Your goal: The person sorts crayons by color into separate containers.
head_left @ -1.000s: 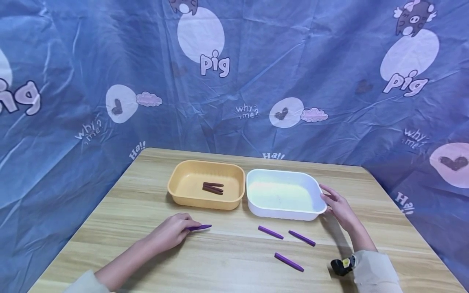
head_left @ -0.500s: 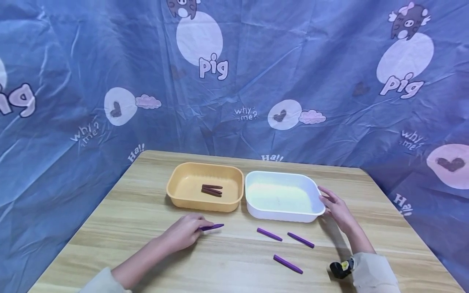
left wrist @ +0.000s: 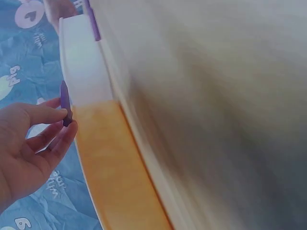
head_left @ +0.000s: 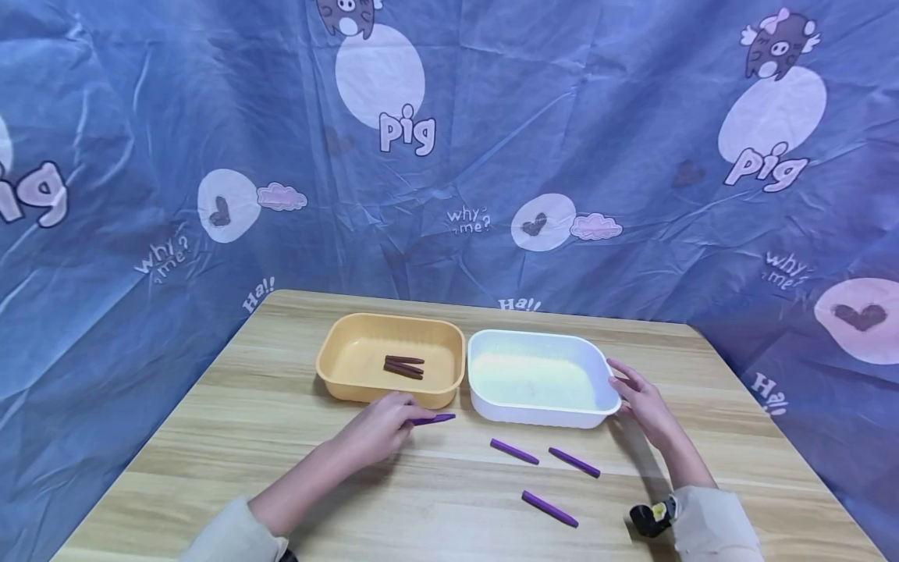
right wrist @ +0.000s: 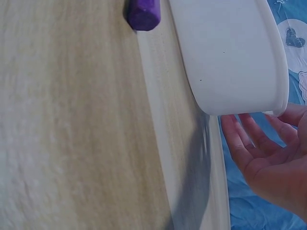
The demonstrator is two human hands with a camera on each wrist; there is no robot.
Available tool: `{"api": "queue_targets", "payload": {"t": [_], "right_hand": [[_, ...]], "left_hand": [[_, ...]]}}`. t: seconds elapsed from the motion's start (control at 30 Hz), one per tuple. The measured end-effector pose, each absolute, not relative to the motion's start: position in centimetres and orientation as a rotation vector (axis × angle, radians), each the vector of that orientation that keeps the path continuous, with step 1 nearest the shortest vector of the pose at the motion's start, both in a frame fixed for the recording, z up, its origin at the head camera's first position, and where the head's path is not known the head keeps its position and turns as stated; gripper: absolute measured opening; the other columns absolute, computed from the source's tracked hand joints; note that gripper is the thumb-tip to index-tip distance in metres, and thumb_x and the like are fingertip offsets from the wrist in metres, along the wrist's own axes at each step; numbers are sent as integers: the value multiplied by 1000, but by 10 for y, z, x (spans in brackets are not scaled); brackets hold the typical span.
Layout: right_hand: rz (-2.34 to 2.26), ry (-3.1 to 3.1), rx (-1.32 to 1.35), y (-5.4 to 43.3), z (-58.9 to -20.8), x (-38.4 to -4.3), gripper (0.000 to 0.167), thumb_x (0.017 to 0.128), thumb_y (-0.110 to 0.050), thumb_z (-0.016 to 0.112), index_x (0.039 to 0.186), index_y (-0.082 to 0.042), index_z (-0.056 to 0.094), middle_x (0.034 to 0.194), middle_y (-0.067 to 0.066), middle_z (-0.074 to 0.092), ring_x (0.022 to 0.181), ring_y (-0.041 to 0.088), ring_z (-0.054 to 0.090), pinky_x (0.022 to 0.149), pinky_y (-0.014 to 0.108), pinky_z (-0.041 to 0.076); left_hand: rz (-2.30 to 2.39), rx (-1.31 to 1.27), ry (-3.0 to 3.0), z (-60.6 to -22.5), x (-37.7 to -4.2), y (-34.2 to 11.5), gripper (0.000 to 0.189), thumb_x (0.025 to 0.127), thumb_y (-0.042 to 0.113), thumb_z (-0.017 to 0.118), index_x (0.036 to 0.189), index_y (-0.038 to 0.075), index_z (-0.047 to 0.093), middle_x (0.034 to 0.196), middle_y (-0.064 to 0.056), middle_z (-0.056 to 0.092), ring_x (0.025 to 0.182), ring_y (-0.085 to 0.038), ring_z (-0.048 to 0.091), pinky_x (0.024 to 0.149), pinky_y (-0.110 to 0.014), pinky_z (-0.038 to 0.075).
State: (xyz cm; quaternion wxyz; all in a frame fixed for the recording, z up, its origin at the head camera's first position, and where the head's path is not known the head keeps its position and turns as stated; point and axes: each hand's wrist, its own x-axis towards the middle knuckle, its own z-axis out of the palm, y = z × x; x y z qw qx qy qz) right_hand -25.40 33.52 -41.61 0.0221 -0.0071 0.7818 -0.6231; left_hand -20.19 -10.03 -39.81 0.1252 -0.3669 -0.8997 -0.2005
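My left hand (head_left: 375,431) pinches a purple crayon (head_left: 435,419) just in front of the yellow plastic bin (head_left: 344,389). In the left wrist view, the crayon (left wrist: 65,103) sits between thumb and fingertips, its tapered end pointing away. My right hand (head_left: 646,402) holds the right end of the white plastic bin (head_left: 534,416), thumb at the rim. From the right wrist, the fingers (right wrist: 259,139) show against the bin's outer end wall. Three purple crayons lie on the table in front of the white bin: one left (head_left: 514,451), one right (head_left: 574,462), one nearer (head_left: 550,509).
Three dark brown crayons (head_left: 403,367) lie inside the yellow bin. Both bins stand side by side on the wooden table (head_left: 435,507). A blue printed cloth (head_left: 449,156) hangs behind and beside the table. A black device (head_left: 652,519) sits by the right sleeve.
My left hand has moved to the right and slightly away from me with the purple crayon, reaching the front of the yellow bin. The right hand stays at the white bin.
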Motion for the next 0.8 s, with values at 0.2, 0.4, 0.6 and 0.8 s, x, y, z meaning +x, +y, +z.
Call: {"api": "queue_targets", "payload": {"t": [0.2, 0.4, 0.6, 0.8], "right_hand": [[-1939, 2422, -18, 334, -416, -253, 57, 98, -23, 44, 142, 4, 20, 109, 6, 48, 87, 4, 55, 74, 22, 50], [-1962, 2415, -18, 334, -417, -253, 57, 98, -22, 45, 141, 5, 21, 104, 0, 50, 85, 3, 55, 73, 22, 50], [-1967, 2409, -10, 334, -419, -253, 56, 98, -21, 44, 142, 5, 21, 103, 0, 49, 85, 1, 54, 74, 22, 50], [-1972, 2406, -22, 334, -418, -254, 55, 98, -21, 43, 142, 5, 21, 105, 1, 49, 85, 2, 54, 74, 21, 49]], "left_hand": [[-587, -1088, -2595, -393, -209, -85, 35, 76, -3, 63, 106, 14, 71, 85, 1, 60, 76, -14, 55, 65, -24, 48], [-604, -1092, -2622, -389, -215, -70, 34, 79, -2, 61, 107, 14, 70, 86, 2, 60, 77, -13, 55, 65, -23, 47], [-584, -1108, -2646, -384, -224, -57, 35, 80, -2, 61, 109, 15, 70, 89, 1, 60, 80, -14, 55, 69, -23, 47], [-552, -1126, -2661, -378, -236, -42, 32, 80, -2, 61, 106, 16, 71, 85, 2, 59, 77, -13, 54, 67, -23, 46]]}}
